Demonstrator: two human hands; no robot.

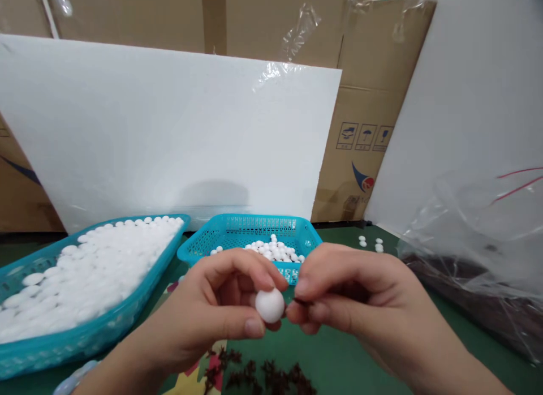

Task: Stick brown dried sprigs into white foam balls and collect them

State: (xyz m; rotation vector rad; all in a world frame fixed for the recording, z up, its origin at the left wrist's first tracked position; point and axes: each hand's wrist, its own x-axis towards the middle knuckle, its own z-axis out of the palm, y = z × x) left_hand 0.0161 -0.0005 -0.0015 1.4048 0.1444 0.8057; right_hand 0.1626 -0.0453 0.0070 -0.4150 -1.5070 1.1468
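Between the thumb and fingers of my left hand (229, 299) is a smooth white ball (270, 305). My right hand (356, 293) is closed in a pinch just to the right of the ball, on a small dark brown piece (302, 302) whose kind I cannot make out. Its tip lies close to the ball's right side; whether they touch is unclear. Below the hands, several dark reddish-brown branching pieces (275, 378) lie on the green table surface (331, 366).
On the left stands a large blue basket (127, 313) heaped with white balls. A smaller blue basket (250, 222) behind my hands holds fewer. Several loose white balls (379, 245) lie at right, near a clear plastic bag (470, 253) with dark contents. A white board (190, 129) leans against cardboard boxes (373, 55).
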